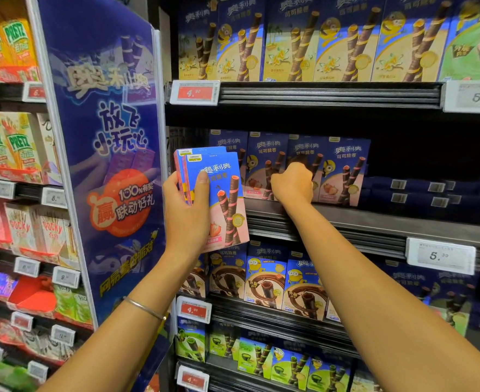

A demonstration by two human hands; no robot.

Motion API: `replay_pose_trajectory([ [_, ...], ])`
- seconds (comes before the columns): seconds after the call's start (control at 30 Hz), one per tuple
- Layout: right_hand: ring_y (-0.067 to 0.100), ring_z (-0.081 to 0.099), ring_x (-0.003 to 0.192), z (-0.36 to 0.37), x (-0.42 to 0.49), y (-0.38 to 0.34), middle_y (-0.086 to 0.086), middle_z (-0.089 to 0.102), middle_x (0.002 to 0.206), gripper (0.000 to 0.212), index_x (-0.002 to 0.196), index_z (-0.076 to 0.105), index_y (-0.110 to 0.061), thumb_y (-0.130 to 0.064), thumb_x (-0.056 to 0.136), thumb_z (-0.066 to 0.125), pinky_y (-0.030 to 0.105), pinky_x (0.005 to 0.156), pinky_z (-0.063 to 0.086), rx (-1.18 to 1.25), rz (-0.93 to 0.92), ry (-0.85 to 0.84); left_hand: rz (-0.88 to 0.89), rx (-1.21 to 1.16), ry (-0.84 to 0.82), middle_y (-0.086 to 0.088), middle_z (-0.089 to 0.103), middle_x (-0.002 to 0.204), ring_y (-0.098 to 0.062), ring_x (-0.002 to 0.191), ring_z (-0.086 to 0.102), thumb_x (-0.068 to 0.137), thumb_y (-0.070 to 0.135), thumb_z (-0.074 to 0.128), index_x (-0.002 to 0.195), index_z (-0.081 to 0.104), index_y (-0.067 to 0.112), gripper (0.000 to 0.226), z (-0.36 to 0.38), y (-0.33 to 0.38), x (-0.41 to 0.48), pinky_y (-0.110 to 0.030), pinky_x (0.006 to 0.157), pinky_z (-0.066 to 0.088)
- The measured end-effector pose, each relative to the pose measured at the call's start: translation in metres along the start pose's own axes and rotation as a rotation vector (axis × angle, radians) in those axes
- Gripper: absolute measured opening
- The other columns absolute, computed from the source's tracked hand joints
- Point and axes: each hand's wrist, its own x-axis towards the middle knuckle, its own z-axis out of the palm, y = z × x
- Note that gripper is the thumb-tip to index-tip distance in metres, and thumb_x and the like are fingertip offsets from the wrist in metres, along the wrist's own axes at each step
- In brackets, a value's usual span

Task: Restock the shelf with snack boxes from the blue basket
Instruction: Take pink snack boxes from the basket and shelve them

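Now your left hand (186,213) grips stacked snack boxes (219,199); your right hand (292,182) is curled against a shelved box (264,165), its grasp unclear.

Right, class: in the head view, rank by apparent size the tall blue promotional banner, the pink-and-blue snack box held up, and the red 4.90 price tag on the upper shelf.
1. Tall blue promotional banner
2. Pink-and-blue snack box, though nearness inflates it
3. Red 4.90 price tag

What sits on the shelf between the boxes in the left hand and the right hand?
In the head view, one upright strawberry box on the middle shelf stands between the held stack of boxes in the left hand and the right hand.
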Motion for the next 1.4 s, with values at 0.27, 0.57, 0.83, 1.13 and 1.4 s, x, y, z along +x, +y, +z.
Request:
replay_pose_trajectory([
  [0.27, 0.036, 0.062, 0.106, -0.004, -0.001, 0.001, 0.015, 0.066, 0.115, 0.02, 0.109, 0.062, -0.006, -0.019, 0.093, 0.065, 0.036, 0.074, 0.045, 0.049, 0.008, -0.018, -0.002, -0.021, -0.013, 0.008, 0.07, 0.119, 0.001, 0.095, 0.075, 0.106, 0.046, 0.058, 0.121, 0.052, 0.035, 0.019, 0.004, -0.005, 0.002, -0.013, 0.067, 0.056],
  [0.57, 0.015, 0.068, 0.099, -0.033, -0.04, 0.002, 0.0, 0.07, 0.105, 0.027, 0.104, 0.066, -0.017, -0.042, 0.095, 0.064, 0.044, 0.092, 0.057, 0.502, -0.235, -0.113, -0.062, -0.099, -0.022, 0.003, 0.074, 0.113, -0.004, 0.089, 0.078, 0.107, 0.042, 0.057, 0.133, 0.052, 0.01, 0.041, 0.016, 0.004, 0.0, -0.013, 0.063, 0.056],
  [0.83, 0.014, 0.075, 0.086, -0.069, -0.087, 0.014, -0.003, 0.075, 0.091, 0.025, 0.11, 0.069, -0.012, -0.03, 0.092, 0.072, 0.039, 0.074, 0.064, 0.555, -0.27, -0.604, -0.097, -0.21, -0.049, 0.002, 0.075, 0.113, -0.014, 0.098, 0.078, 0.106, 0.042, 0.061, 0.13, 0.053, 0.012, 0.039, 0.029, 0.016, -0.009, -0.025, 0.073, 0.061],
  [1.13, 0.027, 0.075, 0.087, -0.107, -0.065, 0.032, 0.016, 0.075, 0.097, 0.024, 0.106, 0.069, 0.0, -0.02, 0.094, 0.07, 0.06, 0.08, 0.059, 0.604, -0.154, -0.401, -0.073, -0.089, -0.014, 0.006, 0.069, 0.114, 0.004, 0.091, 0.068, 0.106, 0.036, 0.057, 0.13, 0.056, 0.011, 0.034, 0.039, 0.001, -0.013, -0.016, 0.076, 0.051],
  [1.4, 0.028, 0.07, 0.098, -0.123, 0.003, 0.065, 0.01, 0.074, 0.101, 0.023, 0.09, 0.067, -0.012, -0.032, 0.086, 0.075, 0.051, 0.091, 0.055, 0.364, -0.066, 0.024, -0.059, -0.035, -0.002, 0.006, 0.066, 0.117, -0.006, 0.1, 0.067, 0.108, 0.029, 0.059, 0.129, 0.052, 0.019, 0.024, 0.044, -0.001, -0.017, -0.021, 0.078, 0.05],
])
